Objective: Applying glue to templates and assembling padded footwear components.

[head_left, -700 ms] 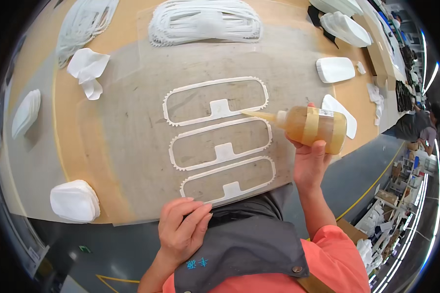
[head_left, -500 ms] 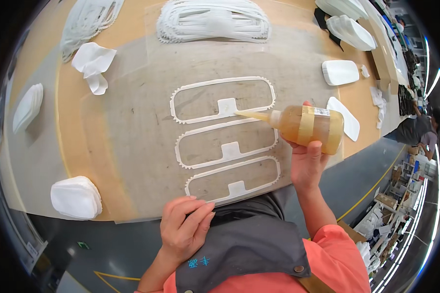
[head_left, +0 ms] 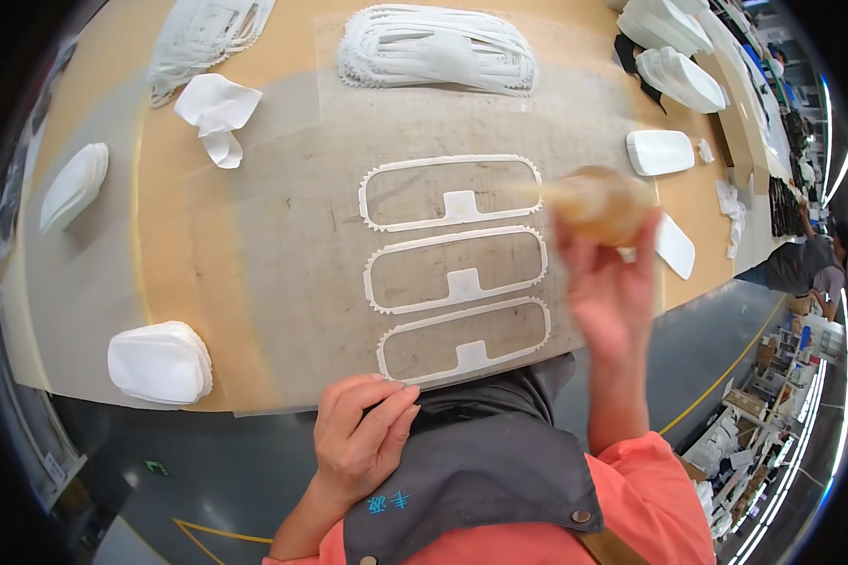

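My right hand (head_left: 617,282) grips a squeeze bottle (head_left: 601,205) of amber liquid. Motion smears both hand and bottle. The bottle's pale nozzle points left, over the right end of the farthest of three flat white ring-shaped pieces. These pieces lie in a column: the farthest (head_left: 460,207), the middle one (head_left: 464,284) and the nearest (head_left: 471,356). Each is a long oval outline with toothed ends and a square tab on its near side. My left hand (head_left: 363,438) rests at the table's front edge by the nearest piece, its fingers curled together and nothing visible in them.
A thick stack of similar white rings (head_left: 438,52) lies at the back, another pile (head_left: 207,42) at the far left. White pad stacks (head_left: 160,364) stand left and right. A crumpled white sheet (head_left: 219,113) sits left of centre. Another person (head_left: 810,264) is at the far right.
The bottle has lifted and swung from the farthest piece's tab to its right end, now blurred. My view has shifted slightly, moving the table's things rightward. My left hand stays at the edge.
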Demonstrator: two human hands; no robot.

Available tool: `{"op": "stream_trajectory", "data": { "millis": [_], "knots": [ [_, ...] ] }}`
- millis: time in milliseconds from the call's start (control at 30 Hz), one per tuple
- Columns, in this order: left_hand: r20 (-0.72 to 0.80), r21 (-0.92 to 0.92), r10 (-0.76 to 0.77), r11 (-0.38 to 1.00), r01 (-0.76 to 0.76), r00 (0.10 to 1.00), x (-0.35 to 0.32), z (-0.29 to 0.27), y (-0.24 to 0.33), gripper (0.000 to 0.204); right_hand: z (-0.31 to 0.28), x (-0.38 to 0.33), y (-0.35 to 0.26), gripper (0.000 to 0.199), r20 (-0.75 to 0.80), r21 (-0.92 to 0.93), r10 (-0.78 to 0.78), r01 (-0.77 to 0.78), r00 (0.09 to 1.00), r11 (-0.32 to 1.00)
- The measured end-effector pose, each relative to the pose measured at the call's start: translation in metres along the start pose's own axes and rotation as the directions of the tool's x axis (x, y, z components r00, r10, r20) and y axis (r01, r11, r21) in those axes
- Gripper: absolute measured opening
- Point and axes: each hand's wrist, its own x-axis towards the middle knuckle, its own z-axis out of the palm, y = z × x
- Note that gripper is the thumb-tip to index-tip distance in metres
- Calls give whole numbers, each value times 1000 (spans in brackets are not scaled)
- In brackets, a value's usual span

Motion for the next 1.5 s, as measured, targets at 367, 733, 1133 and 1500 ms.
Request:
{"op": "stream_trajectory", "data": {
  "millis": [367,733,1133,1500],
  "knots": [
    [60,-69,31,997,-27,998,-6,15,20,20,-46,-24,-314,70,85,-996,-695,48,714,-73],
    [70,33,31,999,-33,997,-9,21,41,20,-101,-31,-288,72,618,-448,-570,-354,541,-821],
    [138,-11,69,998,-68,988,-6,25,52,19,-145,-44,-267,32,12,-969,-748,-176,664,-172],
    [90,-118,13,993,-2,996,1,20,49,24,14,-92,-158,45,678,-612,-458,97,575,-785]
  ]
}}
